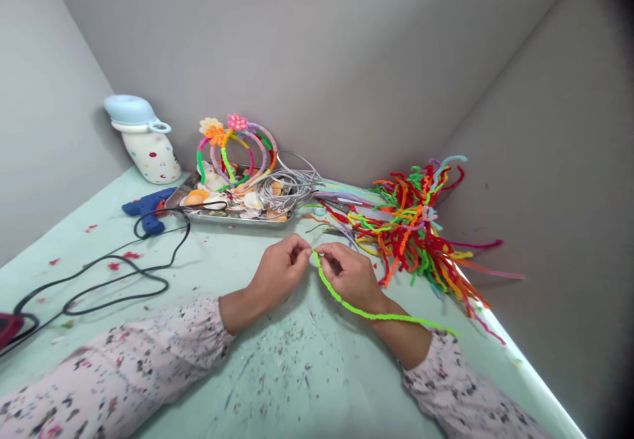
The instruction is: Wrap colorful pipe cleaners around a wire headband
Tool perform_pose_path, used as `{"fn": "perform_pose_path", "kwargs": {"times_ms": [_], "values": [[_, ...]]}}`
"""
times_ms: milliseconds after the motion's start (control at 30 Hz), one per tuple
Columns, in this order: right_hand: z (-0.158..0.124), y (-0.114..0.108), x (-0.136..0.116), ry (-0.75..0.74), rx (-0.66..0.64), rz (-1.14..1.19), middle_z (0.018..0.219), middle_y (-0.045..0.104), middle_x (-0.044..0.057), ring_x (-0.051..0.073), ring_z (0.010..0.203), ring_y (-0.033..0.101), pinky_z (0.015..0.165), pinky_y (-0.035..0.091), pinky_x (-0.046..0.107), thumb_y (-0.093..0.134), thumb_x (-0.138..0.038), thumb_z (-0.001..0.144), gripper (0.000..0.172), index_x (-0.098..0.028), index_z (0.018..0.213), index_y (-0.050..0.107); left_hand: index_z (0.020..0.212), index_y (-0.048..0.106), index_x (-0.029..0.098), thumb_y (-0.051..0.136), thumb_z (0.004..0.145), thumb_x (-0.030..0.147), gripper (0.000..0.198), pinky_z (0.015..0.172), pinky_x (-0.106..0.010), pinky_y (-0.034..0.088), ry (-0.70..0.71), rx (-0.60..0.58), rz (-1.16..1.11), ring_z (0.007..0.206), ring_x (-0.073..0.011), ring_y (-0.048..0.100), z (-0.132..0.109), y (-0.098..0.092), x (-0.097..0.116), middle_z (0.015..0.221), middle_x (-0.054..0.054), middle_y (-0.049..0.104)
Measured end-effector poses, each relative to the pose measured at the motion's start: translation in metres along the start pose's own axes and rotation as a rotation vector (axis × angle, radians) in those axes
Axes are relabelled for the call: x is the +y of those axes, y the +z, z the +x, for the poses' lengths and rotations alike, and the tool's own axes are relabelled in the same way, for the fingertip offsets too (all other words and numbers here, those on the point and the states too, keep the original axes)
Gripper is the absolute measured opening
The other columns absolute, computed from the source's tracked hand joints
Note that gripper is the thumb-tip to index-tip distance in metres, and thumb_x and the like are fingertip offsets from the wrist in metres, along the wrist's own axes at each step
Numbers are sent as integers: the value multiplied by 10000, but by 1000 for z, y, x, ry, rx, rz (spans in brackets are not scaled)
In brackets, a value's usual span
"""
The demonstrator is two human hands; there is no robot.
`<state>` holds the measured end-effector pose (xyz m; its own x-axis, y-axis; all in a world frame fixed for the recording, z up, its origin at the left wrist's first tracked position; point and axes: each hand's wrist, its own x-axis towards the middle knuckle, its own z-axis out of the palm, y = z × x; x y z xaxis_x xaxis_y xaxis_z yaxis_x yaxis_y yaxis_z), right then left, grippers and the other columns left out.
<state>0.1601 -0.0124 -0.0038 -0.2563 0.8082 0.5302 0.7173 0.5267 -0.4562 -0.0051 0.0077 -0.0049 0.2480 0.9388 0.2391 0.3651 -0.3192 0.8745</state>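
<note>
My left hand and my right hand meet at the middle of the table, both pinched on one end of a bright green pipe cleaner. The pipe cleaner runs from my fingertips across my right wrist and trails off to the right over my floral sleeve. A heap of coloured pipe cleaners lies just beyond my right hand.
A metal tray at the back holds shells, wire hoops and pipe-cleaner headbands. A blue glue gun with a black cord lies at left, by a white spotted bottle. Grey walls enclose the pale green table.
</note>
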Motion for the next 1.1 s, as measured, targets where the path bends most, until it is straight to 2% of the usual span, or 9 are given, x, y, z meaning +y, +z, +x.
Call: {"fn": "perform_pose_path", "kwargs": {"times_ms": [300,667,800,1100], "values": [[0,2,1,-37,21,-15,850,709,27,144,737,643,680,463,237,487,-151,827,190,-198,928,641,782,606,173,504,814,250,132,574,-230,360,52,22,175,591,-118,510,1,-1,4,646,5,596],[0,3,2,-65,65,-10,826,707,15,129,692,635,645,461,223,497,-144,817,179,-193,905,644,780,614,170,498,812,236,137,581,-227,366,64,33,226,595,-111,510,1,-2,6,645,14,591],[0,3,3,-69,76,-11,826,706,10,128,707,637,660,464,221,500,-143,815,184,-202,911,646,758,607,171,501,801,232,130,578,-226,368,43,25,197,592,-112,505,1,-2,6,632,18,582],[1,3,5,-99,110,-1,801,698,13,129,704,635,657,467,222,509,-141,818,184,-199,921,650,779,593,164,486,827,292,173,555,-219,367,-18,-28,-21,591,-112,478,6,-2,0,641,24,560]]}}
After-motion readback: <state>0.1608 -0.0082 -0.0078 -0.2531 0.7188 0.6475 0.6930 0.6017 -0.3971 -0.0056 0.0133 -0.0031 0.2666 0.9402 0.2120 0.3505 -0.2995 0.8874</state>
